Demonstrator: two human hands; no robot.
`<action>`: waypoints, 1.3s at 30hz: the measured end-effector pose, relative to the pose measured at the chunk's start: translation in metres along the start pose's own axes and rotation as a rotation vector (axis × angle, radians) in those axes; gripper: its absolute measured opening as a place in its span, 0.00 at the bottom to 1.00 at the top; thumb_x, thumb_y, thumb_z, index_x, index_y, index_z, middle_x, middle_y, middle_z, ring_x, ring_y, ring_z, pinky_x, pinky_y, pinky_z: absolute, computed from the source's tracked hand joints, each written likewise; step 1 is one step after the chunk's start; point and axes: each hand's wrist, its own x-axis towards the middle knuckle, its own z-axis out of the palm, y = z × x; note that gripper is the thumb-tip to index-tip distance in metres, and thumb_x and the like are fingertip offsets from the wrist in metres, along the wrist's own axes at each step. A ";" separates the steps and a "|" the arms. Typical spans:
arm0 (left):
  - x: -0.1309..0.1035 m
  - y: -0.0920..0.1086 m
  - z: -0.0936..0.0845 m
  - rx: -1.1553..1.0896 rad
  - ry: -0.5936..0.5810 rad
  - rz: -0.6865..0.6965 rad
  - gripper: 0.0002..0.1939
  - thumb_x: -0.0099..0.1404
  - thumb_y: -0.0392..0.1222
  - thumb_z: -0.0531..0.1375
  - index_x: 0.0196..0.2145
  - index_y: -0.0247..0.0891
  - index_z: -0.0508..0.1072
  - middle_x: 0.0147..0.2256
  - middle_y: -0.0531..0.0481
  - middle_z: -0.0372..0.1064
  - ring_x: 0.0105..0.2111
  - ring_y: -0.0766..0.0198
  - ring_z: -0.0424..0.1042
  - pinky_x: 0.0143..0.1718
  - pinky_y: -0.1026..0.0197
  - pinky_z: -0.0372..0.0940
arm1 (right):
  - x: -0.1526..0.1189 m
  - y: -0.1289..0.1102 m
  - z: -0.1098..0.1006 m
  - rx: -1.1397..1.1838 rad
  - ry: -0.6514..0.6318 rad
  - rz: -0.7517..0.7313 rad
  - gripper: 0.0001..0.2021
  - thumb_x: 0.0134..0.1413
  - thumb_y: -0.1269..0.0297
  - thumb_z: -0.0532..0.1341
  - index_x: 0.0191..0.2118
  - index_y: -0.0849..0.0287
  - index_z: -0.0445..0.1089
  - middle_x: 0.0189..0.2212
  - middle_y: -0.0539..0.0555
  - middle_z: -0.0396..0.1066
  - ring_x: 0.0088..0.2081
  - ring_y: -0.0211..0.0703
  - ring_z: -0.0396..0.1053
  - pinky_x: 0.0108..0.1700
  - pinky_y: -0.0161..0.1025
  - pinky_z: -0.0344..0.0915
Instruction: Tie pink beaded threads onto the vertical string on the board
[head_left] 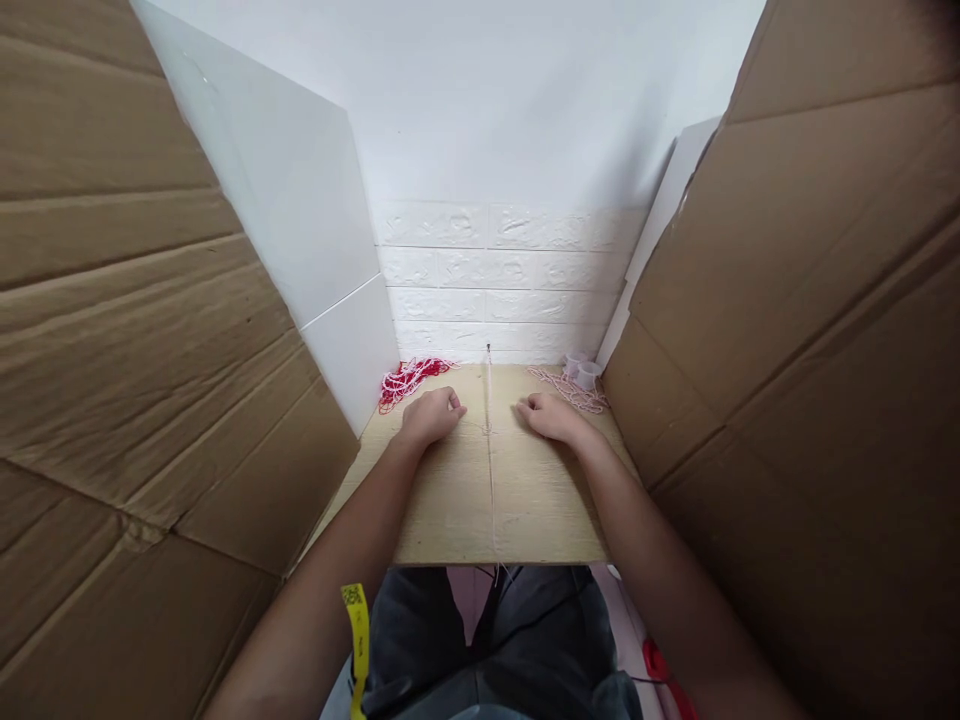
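A thin pale cord [490, 480] runs down the middle of the wooden board [442, 510], from a small nail [488, 347] at the back to over the front edge. Partway along it is a small loop or knot [487, 430]. My left hand [433, 415] is closed in a pinch left of the cord, and a faint strand leads from its fingertips toward the loop. On the other side, my right hand [551, 416] is also closed, thumb and finger together. Whatever its fingertips hold is too fine to make out.
Red and white cords [412, 380] lie heaped at the back left. Pale pink cord [574, 388] lies at the back right beside white rolls [586, 374]. Tall cardboard walls [150, 300] flank the board, with a white brick-pattern wall [487, 268] behind.
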 end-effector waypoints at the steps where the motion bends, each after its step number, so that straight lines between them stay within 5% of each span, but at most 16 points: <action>1: 0.000 0.000 0.000 0.002 -0.002 -0.002 0.11 0.63 0.54 0.58 0.37 0.46 0.72 0.39 0.49 0.77 0.41 0.53 0.74 0.37 0.57 0.62 | 0.001 0.003 -0.001 -0.019 0.002 0.021 0.18 0.64 0.56 0.55 0.28 0.62 0.71 0.32 0.60 0.77 0.29 0.42 0.65 0.30 0.37 0.51; 8: -0.001 0.000 -0.001 0.003 -0.001 0.008 0.12 0.63 0.54 0.58 0.37 0.45 0.73 0.40 0.49 0.77 0.41 0.54 0.74 0.37 0.58 0.62 | 0.005 0.002 0.006 0.061 0.047 -0.052 0.19 0.65 0.55 0.54 0.28 0.62 0.70 0.27 0.57 0.74 0.26 0.40 0.63 0.29 0.36 0.51; 14: -0.001 0.000 -0.002 -0.015 -0.006 0.011 0.12 0.64 0.54 0.59 0.37 0.44 0.73 0.41 0.48 0.77 0.41 0.54 0.74 0.39 0.58 0.63 | 0.004 -0.001 0.011 0.154 -0.056 -0.074 0.22 0.66 0.49 0.52 0.30 0.62 0.70 0.20 0.54 0.71 0.22 0.39 0.63 0.29 0.36 0.54; 21: -0.001 0.001 -0.003 -0.024 -0.014 -0.017 0.12 0.63 0.53 0.60 0.37 0.44 0.74 0.40 0.47 0.78 0.42 0.55 0.74 0.39 0.59 0.63 | 0.000 0.006 -0.001 0.007 -0.046 0.047 0.22 0.66 0.52 0.53 0.28 0.62 0.72 0.20 0.57 0.71 0.22 0.42 0.63 0.29 0.38 0.53; 27: -0.004 0.011 -0.004 -0.180 0.040 0.068 0.10 0.63 0.49 0.60 0.36 0.41 0.75 0.37 0.49 0.77 0.36 0.60 0.73 0.35 0.61 0.62 | 0.004 -0.001 0.009 0.158 0.041 -0.071 0.20 0.65 0.51 0.53 0.32 0.62 0.71 0.23 0.55 0.72 0.25 0.41 0.65 0.31 0.36 0.55; 32: -0.009 0.016 -0.003 -0.273 -0.082 0.219 0.09 0.60 0.44 0.60 0.37 0.39 0.76 0.33 0.50 0.76 0.31 0.62 0.72 0.30 0.63 0.61 | 0.004 -0.003 0.016 0.203 -0.049 -0.109 0.20 0.66 0.51 0.52 0.32 0.61 0.68 0.20 0.51 0.68 0.23 0.37 0.62 0.30 0.34 0.55; 39: -0.007 0.002 -0.009 -0.233 -0.171 0.215 0.10 0.56 0.44 0.61 0.36 0.40 0.78 0.34 0.50 0.77 0.31 0.61 0.72 0.29 0.62 0.60 | 0.000 -0.003 0.005 0.130 -0.105 -0.056 0.21 0.67 0.51 0.52 0.29 0.61 0.68 0.19 0.51 0.67 0.22 0.38 0.61 0.28 0.36 0.53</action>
